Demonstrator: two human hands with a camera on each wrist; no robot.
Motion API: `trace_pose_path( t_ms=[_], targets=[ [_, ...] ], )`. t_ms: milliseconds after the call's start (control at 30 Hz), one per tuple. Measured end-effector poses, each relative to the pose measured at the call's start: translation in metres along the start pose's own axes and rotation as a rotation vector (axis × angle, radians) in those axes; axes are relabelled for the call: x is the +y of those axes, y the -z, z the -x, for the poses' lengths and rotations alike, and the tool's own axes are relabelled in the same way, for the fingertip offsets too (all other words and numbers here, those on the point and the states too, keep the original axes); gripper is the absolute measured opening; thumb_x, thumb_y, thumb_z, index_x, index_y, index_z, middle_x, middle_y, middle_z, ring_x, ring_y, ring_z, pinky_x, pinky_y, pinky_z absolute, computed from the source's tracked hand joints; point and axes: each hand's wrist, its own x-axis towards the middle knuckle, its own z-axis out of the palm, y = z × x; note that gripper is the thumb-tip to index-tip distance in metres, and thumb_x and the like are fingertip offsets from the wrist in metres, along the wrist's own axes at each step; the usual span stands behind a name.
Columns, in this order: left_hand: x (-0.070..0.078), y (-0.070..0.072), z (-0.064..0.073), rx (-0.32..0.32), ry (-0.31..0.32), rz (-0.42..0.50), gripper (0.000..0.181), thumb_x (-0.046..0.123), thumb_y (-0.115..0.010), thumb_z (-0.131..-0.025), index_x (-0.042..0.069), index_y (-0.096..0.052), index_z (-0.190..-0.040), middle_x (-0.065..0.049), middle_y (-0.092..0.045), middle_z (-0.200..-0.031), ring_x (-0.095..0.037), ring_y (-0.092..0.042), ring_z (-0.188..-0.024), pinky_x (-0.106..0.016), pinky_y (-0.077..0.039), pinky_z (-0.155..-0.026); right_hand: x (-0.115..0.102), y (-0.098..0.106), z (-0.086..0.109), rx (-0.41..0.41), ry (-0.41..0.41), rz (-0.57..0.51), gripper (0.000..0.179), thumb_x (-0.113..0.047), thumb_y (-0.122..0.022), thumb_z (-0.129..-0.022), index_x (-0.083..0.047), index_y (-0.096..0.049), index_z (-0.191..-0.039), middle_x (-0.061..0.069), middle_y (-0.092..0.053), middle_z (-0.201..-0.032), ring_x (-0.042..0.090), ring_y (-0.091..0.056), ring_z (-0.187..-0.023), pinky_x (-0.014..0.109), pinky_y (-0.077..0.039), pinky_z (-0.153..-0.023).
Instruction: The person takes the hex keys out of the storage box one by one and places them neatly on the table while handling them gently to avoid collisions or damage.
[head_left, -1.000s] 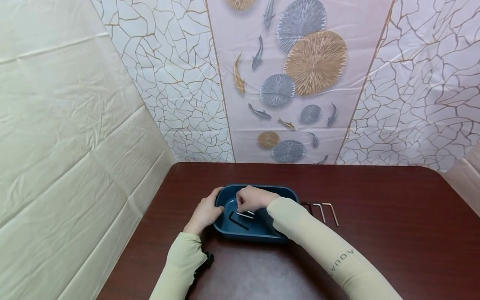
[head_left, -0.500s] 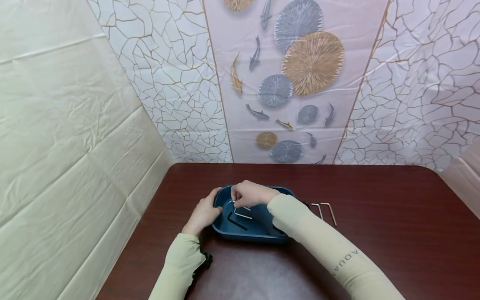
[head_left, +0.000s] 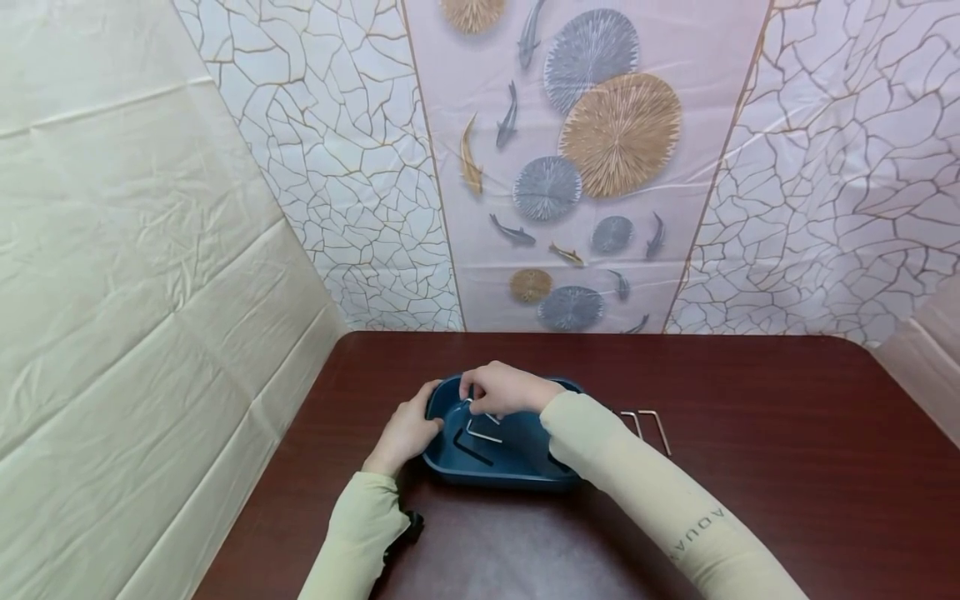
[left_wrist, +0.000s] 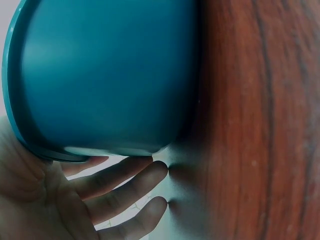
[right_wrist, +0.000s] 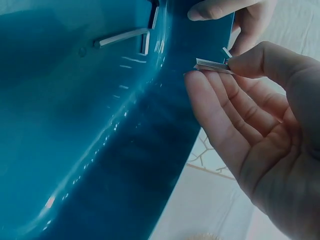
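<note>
My left hand (head_left: 405, 429) grips the left end of the blue tray (head_left: 502, 481), thumb over the rim and fingers against the outer wall (left_wrist: 110, 75). Above the tray's far left part, my right hand (head_left: 504, 388) pinches a silver hex key (right_wrist: 214, 66) between thumb and fingertips; part of the key is hidden by the thumb. On the tray floor below lies another silver hex key (head_left: 486, 435), short arm toward the far side. Beside it, closer to me, is a black hex key (head_left: 472, 450).
Right of the tray, a silver hex key (head_left: 632, 422) and a bronze-toned one (head_left: 660, 432) lie on the dark red wooden table (head_left: 772, 467). The right sleeve (head_left: 630, 467) crosses the tray's right end and hides part of it. A patterned cloth (head_left: 570, 208) hangs behind the table.
My right hand has risen off the tray floor and shifted slightly left and away with the hex key, uncovering more of the silver key below. The left hand keeps its hold on the tray.
</note>
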Motion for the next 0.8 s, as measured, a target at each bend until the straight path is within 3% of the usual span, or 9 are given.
trace_pose_path(
  t_ms=[300,467,667,800],
  targets=[
    [0.001,-0.003,-0.004,0.0,0.0,0.001,0.064,0.01,-0.062,-0.093,0.017,-0.041,-0.153,-0.021,-0.061,-0.133,-0.029,-0.063,-0.098,-0.045,-0.051,-0.08,0.018,0.013,0.014,0.055,-0.017,-0.012,0.026,-0.009,-0.061,-0.098,-0.004,-0.063,-0.123,0.016,-0.069,-0.091,0.033,-0.069,-0.069,0.031,-0.054,-0.061],
    [0.001,-0.004,-0.003,-0.005,-0.008,0.007,0.065,0.009,-0.061,-0.093,0.017,-0.041,-0.154,-0.021,-0.063,-0.131,-0.027,-0.063,-0.091,-0.042,-0.051,-0.074,0.026,0.023,0.027,0.087,-0.034,-0.04,0.026,-0.008,-0.06,-0.099,-0.003,-0.063,-0.124,0.015,-0.067,-0.092,0.028,-0.068,-0.068,0.031,-0.056,-0.064],
    [0.0,-0.003,0.0,-0.011,-0.011,0.003,0.064,0.008,-0.061,-0.093,0.016,-0.04,-0.154,-0.024,-0.062,-0.13,-0.028,-0.065,-0.088,-0.042,-0.052,-0.071,0.038,0.032,0.037,0.123,-0.053,-0.049,0.025,-0.008,-0.06,-0.099,-0.002,-0.063,-0.123,0.005,-0.064,-0.091,0.024,-0.067,-0.068,0.042,-0.058,-0.068],
    [-0.001,-0.003,0.0,-0.009,0.009,0.004,0.064,0.008,-0.06,-0.093,0.017,-0.04,-0.153,-0.024,-0.062,-0.13,-0.03,-0.066,-0.088,-0.042,-0.052,-0.07,0.047,0.038,0.048,0.14,-0.076,-0.064,0.024,-0.009,-0.06,-0.099,-0.004,-0.063,-0.123,0.007,-0.064,-0.091,0.023,-0.067,-0.068,0.042,-0.058,-0.067]
  ],
)
